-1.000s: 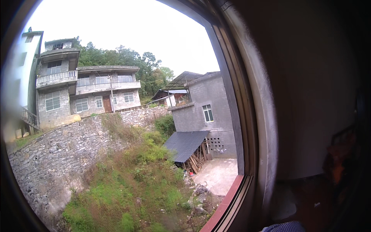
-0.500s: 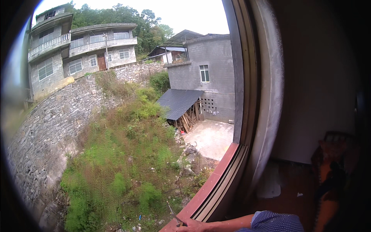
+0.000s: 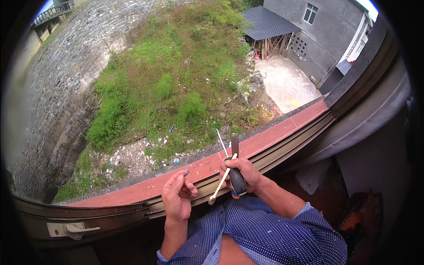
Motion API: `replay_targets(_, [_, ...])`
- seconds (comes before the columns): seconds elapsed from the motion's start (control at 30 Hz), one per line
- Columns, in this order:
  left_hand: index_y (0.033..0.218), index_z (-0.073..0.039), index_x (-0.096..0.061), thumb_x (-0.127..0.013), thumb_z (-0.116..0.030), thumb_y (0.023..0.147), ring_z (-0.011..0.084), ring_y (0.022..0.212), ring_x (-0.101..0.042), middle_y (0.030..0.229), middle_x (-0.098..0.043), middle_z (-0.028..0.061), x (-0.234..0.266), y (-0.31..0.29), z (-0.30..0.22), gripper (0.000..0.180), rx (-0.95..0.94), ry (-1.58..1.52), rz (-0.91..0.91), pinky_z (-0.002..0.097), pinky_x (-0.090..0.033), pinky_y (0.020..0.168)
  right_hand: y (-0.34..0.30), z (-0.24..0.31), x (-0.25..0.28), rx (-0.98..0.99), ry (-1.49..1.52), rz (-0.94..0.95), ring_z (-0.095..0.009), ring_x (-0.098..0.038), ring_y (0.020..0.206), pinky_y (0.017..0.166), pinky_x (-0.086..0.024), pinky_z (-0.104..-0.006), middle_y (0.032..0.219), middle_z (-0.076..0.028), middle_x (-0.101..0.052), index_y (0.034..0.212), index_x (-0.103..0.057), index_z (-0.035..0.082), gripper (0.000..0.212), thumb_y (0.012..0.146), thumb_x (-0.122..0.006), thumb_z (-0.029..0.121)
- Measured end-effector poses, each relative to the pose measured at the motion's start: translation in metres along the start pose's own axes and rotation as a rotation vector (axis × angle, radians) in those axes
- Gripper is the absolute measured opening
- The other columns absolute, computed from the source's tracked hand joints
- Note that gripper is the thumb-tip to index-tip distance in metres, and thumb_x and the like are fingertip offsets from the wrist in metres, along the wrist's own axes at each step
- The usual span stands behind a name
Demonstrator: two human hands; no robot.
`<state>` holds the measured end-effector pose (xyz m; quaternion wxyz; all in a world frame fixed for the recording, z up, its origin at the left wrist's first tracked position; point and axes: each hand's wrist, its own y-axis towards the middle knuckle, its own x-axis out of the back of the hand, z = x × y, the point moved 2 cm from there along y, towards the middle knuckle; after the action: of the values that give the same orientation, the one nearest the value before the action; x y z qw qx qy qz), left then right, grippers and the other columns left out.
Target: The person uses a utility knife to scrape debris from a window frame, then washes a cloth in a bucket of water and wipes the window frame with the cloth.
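Two-handed: gripping black-handled tool (image 3: 238,182) and pale stick (image 3: 219,187) in curled right hand (image 3: 244,171) by red sill (image 3: 274,139); pinching apparently small dark bit (image 3: 187,172) in left hand (image 3: 177,194). Probably best to keep tips apart, well inboard of outer edge.

The person's left hand (image 3: 177,201) was raised, its thumb and index finger pinched near the tips, the other fingers loosely curled. The left forearm (image 3: 175,235) stood nearly upright beneath it. The right hand (image 3: 245,171) was closed in a grip, the right forearm (image 3: 279,197) slanting in from the lower right. The hands were near each other, apart.
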<state>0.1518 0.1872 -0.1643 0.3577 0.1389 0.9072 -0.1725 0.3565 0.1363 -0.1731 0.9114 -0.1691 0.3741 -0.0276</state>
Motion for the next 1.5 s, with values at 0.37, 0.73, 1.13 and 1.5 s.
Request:
replay_targets(0.37, [0.110, 0.004, -0.061, -0.053, -0.016, 0.097, 0.0186, 0.057, -0.061, 0.070, -0.064, 0.0107, -0.005, -0.012, -0.003, 0.026, 0.060, 0.075, -0.013, 0.0289, -0.048, 0.052, -0.006, 0.037, -0.044, 0.084, -0.269, 0.116, -0.014, -0.060, 0.055, 0.048, -0.049, -0.0262, 0.074, -0.011, -0.064, 0.096, -0.056, 0.002, 0.010, 0.091, -0.055, 0.010])
replay_targets(0.73, [0.114, 0.005, -0.061, -0.051, -0.019, 0.098, 0.0171, 0.059, -0.061, 0.071, -0.065, 0.0115, -0.015, -0.014, -0.005, 0.030, 0.022, 0.143, 0.011, 0.0274, -0.049, 0.055, -0.005, 0.042, -0.042, 0.096, -0.318, 0.066, -0.011, -0.060, 0.058, 0.052, -0.049, -0.0240, 0.073, -0.006, -0.063, 0.097, -0.058, 0.004, 0.011, 0.092, -0.058, 0.014])
replay_targets(1.13, [0.121, 0.007, -0.057, -0.059, -0.010, 0.093, 0.0061, 0.052, -0.045, 0.068, -0.054, -0.0004, -0.015, -0.016, -0.002, 0.033, -0.022, 0.257, 0.043, 0.0200, -0.034, 0.045, 0.000, 0.049, -0.035, 0.191, -0.411, -0.097, -0.010, -0.056, 0.056, 0.050, -0.046, -0.0238, 0.066, -0.002, -0.058, 0.096, -0.057, 0.004, 0.025, 0.093, -0.064, 0.027])
replay_targets(1.5, [0.124, 0.009, -0.057, -0.056, -0.005, 0.092, 0.0010, 0.051, -0.038, 0.063, -0.048, -0.0063, -0.015, -0.013, -0.009, 0.034, -0.138, 0.540, 0.022, 0.0187, -0.029, 0.047, 0.015, 0.060, -0.046, 0.564, -1.511, 0.152, -0.034, -0.058, 0.057, 0.052, -0.044, -0.0404, 0.061, -0.014, -0.058, 0.083, -0.059, 0.006, 0.027, 0.083, -0.070, 0.030])
